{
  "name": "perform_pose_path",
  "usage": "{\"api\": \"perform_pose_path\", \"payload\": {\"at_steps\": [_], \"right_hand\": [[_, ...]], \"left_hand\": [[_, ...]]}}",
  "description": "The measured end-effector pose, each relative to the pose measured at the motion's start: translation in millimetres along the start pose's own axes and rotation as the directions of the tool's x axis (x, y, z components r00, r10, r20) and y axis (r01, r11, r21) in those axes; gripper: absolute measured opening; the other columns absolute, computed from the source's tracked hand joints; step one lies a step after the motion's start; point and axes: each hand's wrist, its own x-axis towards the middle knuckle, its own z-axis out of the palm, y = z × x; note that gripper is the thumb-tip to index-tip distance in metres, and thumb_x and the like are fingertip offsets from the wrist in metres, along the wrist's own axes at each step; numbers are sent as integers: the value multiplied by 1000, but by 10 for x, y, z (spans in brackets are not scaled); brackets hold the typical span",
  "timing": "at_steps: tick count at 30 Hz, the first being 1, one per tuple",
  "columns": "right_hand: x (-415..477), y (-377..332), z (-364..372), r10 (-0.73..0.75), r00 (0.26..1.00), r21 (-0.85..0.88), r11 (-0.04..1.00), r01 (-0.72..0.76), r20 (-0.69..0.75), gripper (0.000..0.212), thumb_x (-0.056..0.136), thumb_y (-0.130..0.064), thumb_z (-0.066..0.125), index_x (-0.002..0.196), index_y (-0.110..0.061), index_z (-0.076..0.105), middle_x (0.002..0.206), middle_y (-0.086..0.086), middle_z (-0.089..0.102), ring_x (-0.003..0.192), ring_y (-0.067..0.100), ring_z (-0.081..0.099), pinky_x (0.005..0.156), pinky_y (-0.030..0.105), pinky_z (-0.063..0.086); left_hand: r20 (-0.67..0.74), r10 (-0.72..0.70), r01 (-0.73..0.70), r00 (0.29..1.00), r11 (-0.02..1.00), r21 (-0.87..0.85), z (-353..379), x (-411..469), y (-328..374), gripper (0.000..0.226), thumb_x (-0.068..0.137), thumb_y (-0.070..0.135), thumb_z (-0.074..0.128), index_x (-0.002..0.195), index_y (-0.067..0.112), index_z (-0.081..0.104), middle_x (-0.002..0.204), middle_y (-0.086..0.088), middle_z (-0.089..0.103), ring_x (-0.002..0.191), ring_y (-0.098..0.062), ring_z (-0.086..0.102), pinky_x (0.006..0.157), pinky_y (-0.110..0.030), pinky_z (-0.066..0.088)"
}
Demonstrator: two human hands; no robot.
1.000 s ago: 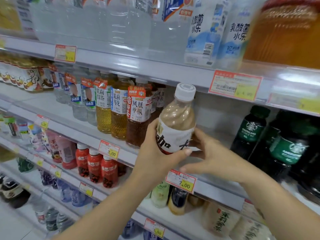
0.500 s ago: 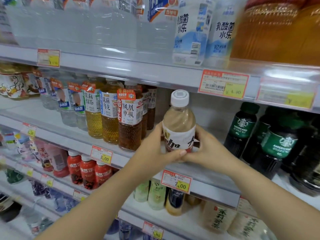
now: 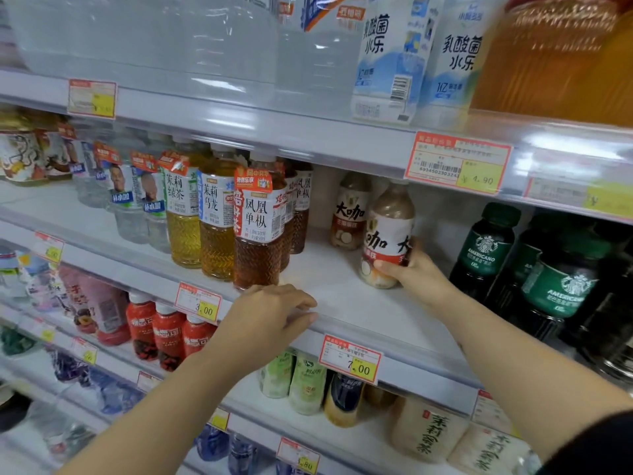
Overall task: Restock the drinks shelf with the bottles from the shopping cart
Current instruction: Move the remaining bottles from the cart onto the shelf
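bottle [image 3: 388, 231] on shelf [image 3: 342, 296], right fingers [image 3: 388, 268] around base

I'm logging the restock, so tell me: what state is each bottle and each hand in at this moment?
Front milk tea bottle: upright on the shelf, gripped low by the right hand.
Rear milk tea bottle: upright, untouched.
Left hand: holds nothing, fingers resting on the shelf edge.
Tea bottles: upright, in rows.
Coffee bottles: upright, capped.
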Motion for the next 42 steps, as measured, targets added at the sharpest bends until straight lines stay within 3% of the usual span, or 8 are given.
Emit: {"api": "perform_pose_path", "payload": {"at_steps": [7,11,16,23,28,34,37,42], "right_hand": [[370,-12,28,32,992,-115,992,-46,-125,54,73,-13,77,118,-15,48,114,4,59,111,24,56,97,38,46],[578,125,164,12,945,-195,978,-80,-325,105,35,-51,83,126,-16,44,120,4,59,110,23,58,93,38,51],[721,106,231,1,926,-99,994,-42,-378,79,61,-7,83,126,-6,38,118,5,57,102,19,57,91,35,47],[967,165,279,-14,923,-217,973,-76,-384,79,70,-20,78,135,-10,35,131,14,52,120,32,50,101,44,43],[681,-89,222,44,947,-259,957,-131,-318,70,75,-23,74,131,-4,36,131,17,52,120,32,51,95,36,44],[-744,-563,761,-402,907,-329,879,344,-128,36,83,-16,66,117,-16,58,108,-7,60,95,6,56,85,19,44],[-1313,-506,1263,-503,862,-307,812,497,67,15,83,-17,64,97,-22,67,87,-12,66,77,4,59,72,15,47],[-1771,71,2411,-342,857,-332,815,475,387,13,85,-18,63,96,-18,69,82,-9,63,72,9,57,69,22,45]], "left_hand": [[-61,30,-31,998,999,-13,78,-18,-54,42,84,48,38,100,24,69,88,11,69,77,-11,62,76,-24,41],[-57,38,-37,998,999,4,105,-20,-73,39,86,47,39,100,26,68,92,12,68,81,-10,62,79,-26,42],[-75,68,-66,995,998,21,158,-35,-121,29,87,42,44,96,28,68,90,13,68,77,-10,62,81,-21,37],[-111,89,-88,990,996,16,186,-47,-126,22,84,38,49,92,29,67,88,15,67,73,-8,60,79,-19,33],[-80,102,-100,992,995,30,149,-44,-145,31,86,40,43,101,27,66,97,13,67,84,-10,62,84,-25,42],[-336,65,-88,939,995,-53,3,-530,-155,26,88,24,46,105,19,65,104,6,65,98,-11,56,88,-29,41],[-349,-79,44,934,993,-106,-44,-1115,-313,27,90,25,44,104,18,66,100,5,65,91,-12,57,81,-29,45],[-241,-385,368,891,923,-115,91,-2535,-745,26,90,28,44,102,20,65,94,7,66,78,-9,57,68,-29,49]]}}
